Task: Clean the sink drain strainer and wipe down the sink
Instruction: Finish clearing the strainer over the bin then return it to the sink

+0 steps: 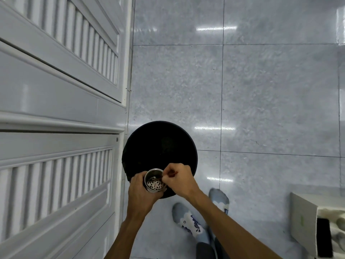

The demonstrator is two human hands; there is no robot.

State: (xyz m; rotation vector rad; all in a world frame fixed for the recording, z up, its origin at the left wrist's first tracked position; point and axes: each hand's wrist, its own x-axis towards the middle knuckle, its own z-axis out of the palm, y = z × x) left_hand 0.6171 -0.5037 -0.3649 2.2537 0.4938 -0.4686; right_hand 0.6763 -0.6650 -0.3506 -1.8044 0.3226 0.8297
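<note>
A round metal drain strainer (154,181) with a perforated bottom is held over the near edge of a black round bin (158,146) on the floor. My left hand (140,191) grips the strainer from the left and below. My right hand (179,179) sits at the strainer's right rim with its fingers curled, the fingertips pinching at something small inside the cup. What those fingertips pinch is too small to tell. The sink is out of view.
White louvred cabinet doors (56,109) fill the left side. Grey glossy floor tiles (261,100) spread to the right. My two feet in light socks (188,219) stand behind the bin. A white box-like shelf (306,217) holding items sits at the lower right.
</note>
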